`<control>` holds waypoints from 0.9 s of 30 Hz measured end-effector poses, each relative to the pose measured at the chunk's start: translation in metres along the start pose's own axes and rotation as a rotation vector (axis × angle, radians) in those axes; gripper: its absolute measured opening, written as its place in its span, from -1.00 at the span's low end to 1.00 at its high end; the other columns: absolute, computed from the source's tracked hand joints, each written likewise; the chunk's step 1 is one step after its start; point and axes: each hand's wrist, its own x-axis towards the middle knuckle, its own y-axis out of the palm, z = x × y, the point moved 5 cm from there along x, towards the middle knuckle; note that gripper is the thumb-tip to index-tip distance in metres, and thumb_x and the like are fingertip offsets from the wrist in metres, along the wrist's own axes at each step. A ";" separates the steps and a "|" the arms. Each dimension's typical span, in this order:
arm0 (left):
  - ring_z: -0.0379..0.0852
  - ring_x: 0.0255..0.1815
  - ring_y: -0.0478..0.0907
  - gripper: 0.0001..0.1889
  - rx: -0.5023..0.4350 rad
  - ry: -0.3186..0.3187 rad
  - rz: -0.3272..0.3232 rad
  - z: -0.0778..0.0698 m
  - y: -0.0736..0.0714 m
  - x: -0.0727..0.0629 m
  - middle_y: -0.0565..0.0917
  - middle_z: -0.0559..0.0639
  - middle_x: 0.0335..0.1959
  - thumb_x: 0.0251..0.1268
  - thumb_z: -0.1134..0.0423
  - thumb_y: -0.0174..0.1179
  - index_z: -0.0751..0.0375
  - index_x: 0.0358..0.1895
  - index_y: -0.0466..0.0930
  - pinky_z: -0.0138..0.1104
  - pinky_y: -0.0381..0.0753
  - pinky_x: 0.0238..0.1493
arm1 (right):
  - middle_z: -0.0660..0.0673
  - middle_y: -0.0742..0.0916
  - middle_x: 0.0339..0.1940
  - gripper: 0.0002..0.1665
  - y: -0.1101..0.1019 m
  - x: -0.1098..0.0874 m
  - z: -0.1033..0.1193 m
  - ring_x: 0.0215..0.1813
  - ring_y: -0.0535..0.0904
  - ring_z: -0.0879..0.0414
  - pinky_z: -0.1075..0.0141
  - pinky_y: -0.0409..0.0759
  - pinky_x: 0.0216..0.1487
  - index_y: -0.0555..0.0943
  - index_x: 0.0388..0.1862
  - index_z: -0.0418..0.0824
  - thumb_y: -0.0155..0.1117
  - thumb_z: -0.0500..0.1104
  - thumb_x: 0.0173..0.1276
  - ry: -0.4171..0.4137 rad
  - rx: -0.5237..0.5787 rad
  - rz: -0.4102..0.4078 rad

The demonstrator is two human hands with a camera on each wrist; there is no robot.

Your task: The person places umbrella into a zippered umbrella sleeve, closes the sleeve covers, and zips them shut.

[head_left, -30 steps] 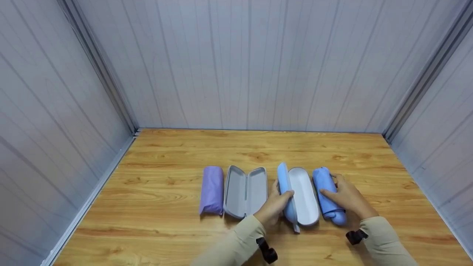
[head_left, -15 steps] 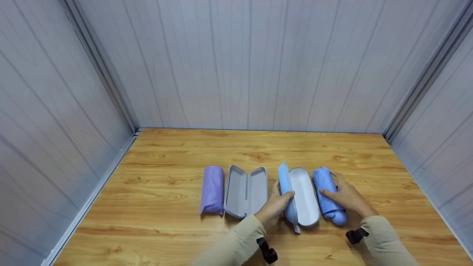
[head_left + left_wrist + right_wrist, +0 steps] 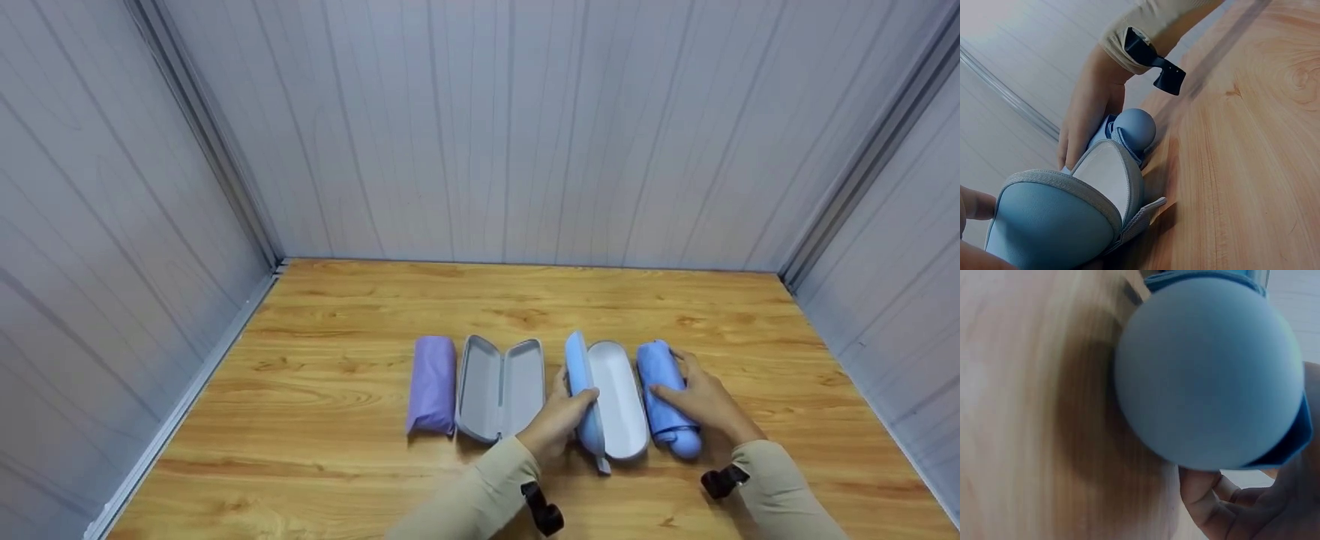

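Observation:
My left hand (image 3: 557,417) grips the raised lid of a light blue hard zip case (image 3: 619,401), thumb on its edge and fingers behind. The case stands unfolded, its white lining facing right. Just right of it, my right hand (image 3: 703,401) holds a blue folded compact umbrella (image 3: 660,390) by its side, thumb across the top. The rounded end of the umbrella (image 3: 1210,374) fills much of the right wrist view, close over the table. In the left wrist view, the case lid (image 3: 1055,225) hides part of the umbrella.
A grey zip case (image 3: 480,390) lies unfolded left of my left hand. Beside it is a purple wrapped roll (image 3: 432,386), probably another folded umbrella. The wood-grain table (image 3: 315,405) is bounded by pale panel walls (image 3: 480,135) at the back and sides.
The blue umbrella has turned very slightly under my right hand, its rounded end shifting a little left. My left hand and the blue case look unchanged.

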 end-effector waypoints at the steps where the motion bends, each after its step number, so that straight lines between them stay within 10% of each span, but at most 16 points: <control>1: 0.34 0.42 0.20 -0.13 -0.003 0.000 0.004 0.000 0.000 0.000 0.04 0.34 0.55 0.38 0.23 0.18 0.15 0.62 -0.15 0.26 0.24 0.33 | -0.67 0.50 0.15 0.10 0.000 -0.001 0.001 -0.07 0.66 -0.22 -0.07 0.65 -0.07 -0.07 0.61 -0.33 0.32 0.11 0.41 -0.001 -0.001 -0.005; 27: 0.30 0.38 0.27 -0.16 -0.009 0.015 -0.009 0.000 0.000 0.000 0.11 0.33 0.54 0.36 0.26 0.20 0.15 0.61 -0.08 0.28 0.28 0.30 | -0.51 0.55 0.10 0.12 -0.008 -0.007 0.054 -0.19 0.68 -0.11 0.08 0.71 -0.24 -0.13 0.65 -0.16 0.29 0.18 0.41 -0.051 0.123 -0.028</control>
